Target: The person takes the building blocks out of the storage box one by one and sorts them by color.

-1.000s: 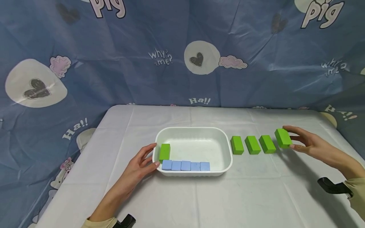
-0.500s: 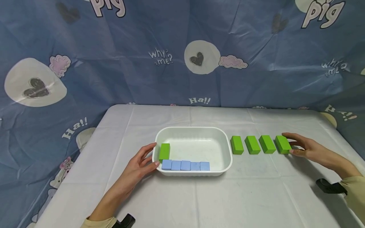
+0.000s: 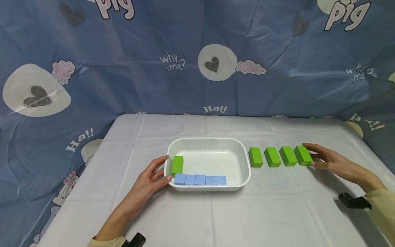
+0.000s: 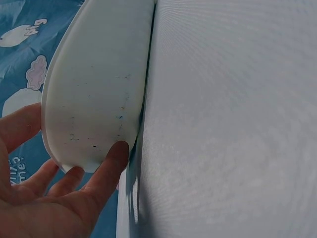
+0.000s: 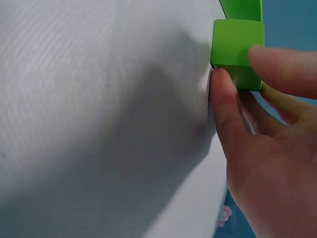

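Note:
A white tray [image 3: 210, 139] sits mid-table, holding one upright green block [image 3: 177, 164] at its left end and a row of several blue blocks [image 3: 200, 179] along its near wall. My left hand [image 3: 165, 168] rests against the tray's near-left corner, thumb and fingers fairly straight; the left wrist view shows the thumb [image 4: 116, 153] touching the tray's outer wall [image 4: 94, 84]. Right of the tray lies a row of several green blocks [image 3: 272, 156]. My right hand [image 3: 309, 156] pinches the rightmost green block [image 3: 301, 155], which rests on the table; in the right wrist view, thumb and forefinger clasp this block [image 5: 233, 42].
A white cloth covers the table [image 3: 216, 212]. A blue printed sheet [image 3: 197, 61] hangs behind it and drapes both sides. Black wrist-camera mounts show at the bottom left [image 3: 135, 239] and at the right [image 3: 351, 200].
My right hand has lowered the green block from above the table onto the right end of the row and nudged it slightly left. The left hand has stayed at the tray.

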### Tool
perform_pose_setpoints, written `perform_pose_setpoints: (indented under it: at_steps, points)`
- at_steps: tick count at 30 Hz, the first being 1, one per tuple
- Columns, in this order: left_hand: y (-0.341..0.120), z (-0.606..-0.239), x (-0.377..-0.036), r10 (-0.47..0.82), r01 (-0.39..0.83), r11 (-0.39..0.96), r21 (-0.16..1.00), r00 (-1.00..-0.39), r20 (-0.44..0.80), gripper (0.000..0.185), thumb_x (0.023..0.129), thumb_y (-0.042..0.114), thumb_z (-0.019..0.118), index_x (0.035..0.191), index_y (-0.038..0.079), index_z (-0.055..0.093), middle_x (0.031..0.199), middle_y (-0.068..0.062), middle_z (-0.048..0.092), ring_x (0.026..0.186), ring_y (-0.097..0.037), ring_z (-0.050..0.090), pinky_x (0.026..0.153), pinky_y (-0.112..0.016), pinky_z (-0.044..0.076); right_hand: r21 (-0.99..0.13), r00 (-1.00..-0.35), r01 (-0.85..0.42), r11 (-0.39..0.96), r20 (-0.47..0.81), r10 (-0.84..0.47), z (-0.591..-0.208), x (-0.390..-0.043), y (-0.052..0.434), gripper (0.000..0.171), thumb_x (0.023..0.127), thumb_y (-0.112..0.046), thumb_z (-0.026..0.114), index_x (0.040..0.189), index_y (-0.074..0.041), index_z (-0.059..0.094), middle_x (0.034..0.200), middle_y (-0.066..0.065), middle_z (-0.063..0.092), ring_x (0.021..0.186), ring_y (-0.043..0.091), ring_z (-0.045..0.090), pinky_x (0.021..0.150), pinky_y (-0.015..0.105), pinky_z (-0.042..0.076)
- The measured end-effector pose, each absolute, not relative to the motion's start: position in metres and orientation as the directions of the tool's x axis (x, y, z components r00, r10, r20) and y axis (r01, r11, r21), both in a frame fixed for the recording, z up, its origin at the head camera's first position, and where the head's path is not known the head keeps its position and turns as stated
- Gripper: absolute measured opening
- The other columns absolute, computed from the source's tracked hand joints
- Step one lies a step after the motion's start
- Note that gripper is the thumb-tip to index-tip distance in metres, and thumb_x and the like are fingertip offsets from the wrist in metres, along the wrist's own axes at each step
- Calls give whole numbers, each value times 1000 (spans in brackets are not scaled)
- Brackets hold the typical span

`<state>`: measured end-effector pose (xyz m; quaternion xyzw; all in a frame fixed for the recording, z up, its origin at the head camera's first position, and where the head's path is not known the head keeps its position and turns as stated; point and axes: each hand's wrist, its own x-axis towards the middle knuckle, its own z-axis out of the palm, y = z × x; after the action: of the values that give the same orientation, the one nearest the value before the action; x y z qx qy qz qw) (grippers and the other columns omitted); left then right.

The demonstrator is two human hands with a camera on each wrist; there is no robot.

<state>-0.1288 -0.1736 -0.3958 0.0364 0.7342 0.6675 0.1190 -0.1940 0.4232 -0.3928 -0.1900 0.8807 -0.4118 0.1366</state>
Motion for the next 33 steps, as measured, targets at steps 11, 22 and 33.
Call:
perform_pose_setpoints:
  at_steps: [11, 22, 33]
  points:
    - [-174, -396, -127, 214, -123, 97, 988, -967, -141, 66, 91, 13, 71, 148, 20, 39, 156, -2, 30, 137, -27, 40, 99, -38, 46, -660, -937, -266, 703, 5, -349, -383, -190, 418, 74, 94, -15, 68, 156, -17, 27, 143, -25, 33, 112, -13, 44, 76, 19, 47]
    - [-176, -396, -129, 224, -103, 90, 991, -967, -121, 66, 92, 13, 71, 149, 19, 38, 156, -2, 30, 138, -27, 39, 98, -37, 46, -680, -951, -308, 665, 233, -202, -367, -185, 370, 45, 94, -9, 68, 137, -14, 56, 126, -11, 57, 103, -1, 57, 79, 9, 45]
    - [-175, -396, -130, 215, -104, 114, 988, -968, -126, 65, 92, 14, 71, 148, 21, 38, 156, -1, 30, 137, -26, 40, 101, -43, 45, -716, -890, -443, 539, 278, -362, -342, -183, 311, 33, 94, -2, 66, 126, -9, 62, 124, 1, 61, 103, 12, 62, 84, 15, 48]
